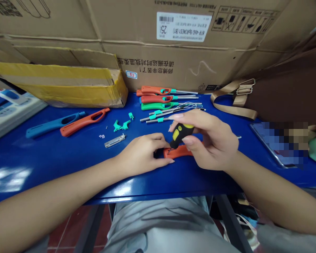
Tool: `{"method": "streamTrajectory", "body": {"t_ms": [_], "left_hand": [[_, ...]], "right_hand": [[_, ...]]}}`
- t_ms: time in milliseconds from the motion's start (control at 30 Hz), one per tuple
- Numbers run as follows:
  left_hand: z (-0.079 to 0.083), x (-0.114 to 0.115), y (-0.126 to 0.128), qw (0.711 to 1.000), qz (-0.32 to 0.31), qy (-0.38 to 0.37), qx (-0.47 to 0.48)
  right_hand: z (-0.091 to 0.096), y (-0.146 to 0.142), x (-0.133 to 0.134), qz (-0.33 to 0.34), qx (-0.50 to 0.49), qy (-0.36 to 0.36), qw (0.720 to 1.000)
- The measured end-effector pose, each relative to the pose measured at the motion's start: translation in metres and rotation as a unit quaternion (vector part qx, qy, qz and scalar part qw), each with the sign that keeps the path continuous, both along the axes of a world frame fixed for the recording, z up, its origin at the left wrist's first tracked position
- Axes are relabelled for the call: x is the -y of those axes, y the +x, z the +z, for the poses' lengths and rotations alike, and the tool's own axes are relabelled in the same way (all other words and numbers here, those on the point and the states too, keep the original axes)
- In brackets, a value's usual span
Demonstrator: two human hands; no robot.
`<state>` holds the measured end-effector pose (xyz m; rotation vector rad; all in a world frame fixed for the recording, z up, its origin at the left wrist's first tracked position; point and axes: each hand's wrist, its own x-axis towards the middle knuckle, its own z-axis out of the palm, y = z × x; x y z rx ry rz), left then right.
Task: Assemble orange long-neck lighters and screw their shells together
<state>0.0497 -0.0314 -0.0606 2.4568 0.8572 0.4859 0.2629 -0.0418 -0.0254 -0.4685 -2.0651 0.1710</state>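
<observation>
An orange lighter (180, 151) lies on the blue table, partly covered by my hands. My left hand (144, 154) pinches its left end between thumb and fingers. My right hand (213, 140) grips a short black and yellow screwdriver (181, 133), tilted, with its tip against the lighter's left end. Left of my hands are a clear fuel tank (115, 141), turquoise plastic pieces (125, 125) and tiny white parts (101, 136). Behind my right hand lie loose metal lighter tubes (158, 116) with thin wires.
Several long-necked lighters (158, 99) are stacked at the back. A blue handle shell (52, 125) and an orange one (84, 123) lie left. Around them are a yellow-taped carton (89, 89), a power strip (13, 112), a beige strap (237, 105) and a phone (275, 144). Large cardboard (137, 49) stands behind.
</observation>
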Motion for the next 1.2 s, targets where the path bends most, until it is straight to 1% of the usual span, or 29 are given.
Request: {"method": "streamTrajectory", "body": {"t_ms": [100, 167, 233, 333, 433, 500, 567, 667, 733, 767, 833, 900, 967, 1067, 1200], "left_hand": [[-0.0007, 0.0002, 0.0002, 1.000, 0.000, -0.010, 0.007], [-0.0010, 0.0003, 0.0003, 1.000, 0.001, -0.012, 0.006], [-0.0008, 0.0003, 0.0003, 1.000, 0.000, -0.013, 0.002], [0.0002, 0.0002, 0.0000, 1.000, 0.000, -0.017, 0.001], [0.0011, 0.0002, -0.0003, 1.000, -0.003, -0.016, 0.000], [0.0011, 0.0002, -0.0002, 1.000, -0.005, -0.015, 0.002], [0.0004, 0.0000, 0.0001, 1.000, -0.005, -0.017, 0.005], [-0.0009, -0.0003, 0.0007, 1.000, 0.000, -0.018, 0.008], [-0.0013, -0.0003, 0.0007, 1.000, 0.001, -0.015, 0.005], [-0.0012, -0.0002, 0.0005, 1.000, 0.001, -0.015, 0.003], [-0.0006, 0.0001, -0.0001, 1.000, 0.000, -0.018, 0.001], [0.0000, 0.0006, -0.0005, 1.000, 0.000, -0.020, 0.000], [0.0002, 0.0008, -0.0005, 1.000, -0.001, -0.020, -0.001], [-0.0006, 0.0004, 0.0002, 1.000, 0.001, -0.019, 0.001], [-0.0028, -0.0011, 0.0014, 1.000, -0.003, -0.020, -0.003]], "right_hand": [[0.0012, -0.0008, -0.0020, -0.013, 0.000, 0.059, 0.998], [0.0029, -0.0008, -0.0029, -0.027, 0.004, 0.078, 0.997], [0.0040, -0.0004, -0.0031, -0.024, 0.012, 0.083, 0.996], [0.0039, 0.0000, -0.0023, -0.002, 0.010, 0.072, 0.997], [0.0027, -0.0012, -0.0009, 0.034, -0.009, 0.025, 0.999], [0.0024, -0.0028, -0.0004, 0.056, -0.029, 0.008, 0.998], [0.0029, -0.0039, -0.0003, 0.047, -0.040, 0.017, 0.998], [0.0053, -0.0029, -0.0004, -0.006, -0.029, 0.048, 0.998], [0.0071, -0.0005, -0.0002, -0.025, -0.013, 0.064, 0.998], [0.0078, 0.0009, 0.0001, -0.024, -0.007, 0.066, 0.998], [0.0089, 0.0029, 0.0012, -0.011, 0.007, 0.048, 0.999], [0.0089, 0.0030, 0.0025, 0.015, 0.016, 0.012, 1.000], [0.0079, 0.0011, 0.0031, 0.046, 0.011, -0.004, 0.999], [0.0062, -0.0033, 0.0025, 0.071, -0.017, 0.015, 0.997], [0.0079, -0.0046, 0.0019, 0.039, -0.013, 0.042, 0.998]]}}
